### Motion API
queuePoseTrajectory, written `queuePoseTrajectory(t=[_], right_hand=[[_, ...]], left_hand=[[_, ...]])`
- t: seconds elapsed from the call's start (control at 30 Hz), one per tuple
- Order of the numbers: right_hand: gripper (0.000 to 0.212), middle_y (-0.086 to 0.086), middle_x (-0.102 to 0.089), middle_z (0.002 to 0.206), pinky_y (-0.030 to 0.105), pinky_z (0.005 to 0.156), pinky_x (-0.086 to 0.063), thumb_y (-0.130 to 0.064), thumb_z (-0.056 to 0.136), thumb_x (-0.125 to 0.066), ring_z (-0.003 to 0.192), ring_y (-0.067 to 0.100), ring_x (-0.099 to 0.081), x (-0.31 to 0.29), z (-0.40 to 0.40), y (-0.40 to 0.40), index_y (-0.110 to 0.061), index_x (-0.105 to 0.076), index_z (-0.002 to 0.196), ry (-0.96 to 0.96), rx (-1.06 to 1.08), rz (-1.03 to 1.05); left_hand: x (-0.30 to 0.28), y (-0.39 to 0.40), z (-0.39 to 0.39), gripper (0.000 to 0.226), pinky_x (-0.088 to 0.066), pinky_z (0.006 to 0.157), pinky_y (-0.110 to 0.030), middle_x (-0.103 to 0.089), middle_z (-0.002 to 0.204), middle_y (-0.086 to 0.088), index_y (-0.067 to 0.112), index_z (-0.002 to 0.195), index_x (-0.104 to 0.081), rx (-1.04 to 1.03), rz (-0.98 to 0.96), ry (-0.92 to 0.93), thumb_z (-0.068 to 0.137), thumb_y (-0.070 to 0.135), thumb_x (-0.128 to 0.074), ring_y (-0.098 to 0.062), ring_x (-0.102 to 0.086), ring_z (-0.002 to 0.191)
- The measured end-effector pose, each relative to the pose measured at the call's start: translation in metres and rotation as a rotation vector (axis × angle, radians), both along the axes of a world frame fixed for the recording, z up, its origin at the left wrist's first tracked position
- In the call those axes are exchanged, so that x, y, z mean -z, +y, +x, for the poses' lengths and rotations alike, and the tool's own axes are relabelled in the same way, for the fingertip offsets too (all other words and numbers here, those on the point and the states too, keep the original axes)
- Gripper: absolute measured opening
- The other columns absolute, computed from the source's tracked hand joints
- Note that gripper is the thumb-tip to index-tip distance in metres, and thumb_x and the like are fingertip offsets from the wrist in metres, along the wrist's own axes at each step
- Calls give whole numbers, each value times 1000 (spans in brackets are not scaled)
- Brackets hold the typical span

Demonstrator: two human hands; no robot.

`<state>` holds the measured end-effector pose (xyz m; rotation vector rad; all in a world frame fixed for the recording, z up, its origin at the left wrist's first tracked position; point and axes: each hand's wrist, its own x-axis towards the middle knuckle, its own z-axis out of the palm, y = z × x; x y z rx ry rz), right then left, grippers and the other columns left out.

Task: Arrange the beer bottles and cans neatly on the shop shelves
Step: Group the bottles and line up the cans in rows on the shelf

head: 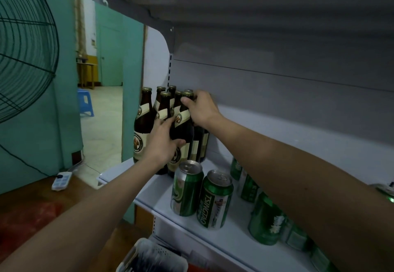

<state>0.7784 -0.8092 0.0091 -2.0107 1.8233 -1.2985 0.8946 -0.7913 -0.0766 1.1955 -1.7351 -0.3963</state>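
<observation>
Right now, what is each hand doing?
Left hand: closed around the body of the brown glass beer bottle with the cream label.
Right hand: closed around the same bottle's neck, under the gold cap.

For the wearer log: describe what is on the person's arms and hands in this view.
Both arms are bare along all that shows, with no sleeve edge in view. The left hand and the right hand wear no gloves, and no watch, bracelet or ring shows on the visible sides. No markings, tape or cables are on either forearm. Any clothing above the frame's lower edge is out of view.
</observation>
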Motion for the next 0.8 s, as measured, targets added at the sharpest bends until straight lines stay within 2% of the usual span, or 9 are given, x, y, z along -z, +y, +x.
queuePoseTrajectory(t=[0.1, 0.23, 0.33, 0.4, 0.47, 0.53, 0.63, 0.7, 0.8], right_hand=[[33, 14, -69, 102, 48, 84, -55, -40, 96, -58, 94, 34, -65, 8, 1, 0, -8, -64, 105, 8, 2, 20], [33, 16, -67, 101, 54, 80, -56, -38, 96, -60, 94, 35, -64, 8, 0, 7, -6, -61, 104, -19, -28, 43], [37, 19, -65, 103, 53, 76, -60, -34, 98, -58, 97, 33, -64, -2, -3, 21, 1, -59, 111, -32, -101, 162], [38, 14, -59, 88, 51, 80, -60, -33, 99, -56, 89, 28, -62, -12, -7, 31, 4, -59, 109, -11, -126, 206], [30, 10, -52, 76, 50, 79, -58, -30, 101, -54, 78, 26, -56, -24, -14, 43, 0, -57, 98, -7, -122, 172], [24, 14, -52, 82, 52, 78, -56, -26, 101, -53, 75, 29, -55, -37, -25, 55, -3, -54, 97, -21, -104, 117], [32, 22, -59, 95, 51, 77, -57, -21, 101, -52, 88, 38, -65, -50, -45, 74, 8, -58, 111, -30, -81, 108], [28, 21, -63, 100, 49, 77, -59, -19, 101, -51, 89, 33, -67, -55, -59, 88, 6, -60, 109, -37, -81, 117], [22, 16, -66, 97, 41, 68, -59, -16, 101, -49, 76, 23, -65, -59, -81, 106, 2, -62, 103, -43, -68, 122]], left_hand=[[8, -3, 2, 74, -41, 104, -35, -47, 132, -9, 13, 144, -45, -22, 14, -24, 78, 17, -80, -27, -50, 121], [8, -3, 2, 76, -43, 101, -37, -50, 131, -10, 13, 142, -47, -44, 25, -34, 75, 18, -83, -27, -51, 120], [4, 0, 1, 79, -44, 102, -38, -46, 136, -11, 13, 143, -42, -34, 49, -32, 75, 16, -83, -28, -50, 123], [-2, 5, 0, 77, -45, 102, -39, -44, 137, -10, 14, 144, -39, -43, 38, -21, 78, 15, -80, -28, -49, 123], [-11, 11, -1, 71, -46, 99, -39, -47, 132, -9, 15, 142, -40, -65, -18, -10, 81, 18, -77, -26, -50, 119], [-22, 21, -4, 63, -46, 93, -34, -51, 124, -5, 17, 139, -44, -54, -72, 8, 84, 21, -74, -22, -52, 111], [-35, 38, -12, 53, -45, 84, -30, -55, 116, 1, 20, 136, -49, -6, -97, -14, 88, 24, -70, -14, -52, 103], [-40, 49, -17, 45, -45, 81, -29, -57, 114, 2, 20, 131, -53, 34, -95, -34, 89, 23, -68, -12, -53, 99], [-48, 61, -28, 32, -52, 82, -36, -60, 109, 3, 22, 121, -59, 90, -63, -80, 90, 24, -67, -16, -58, 96]])
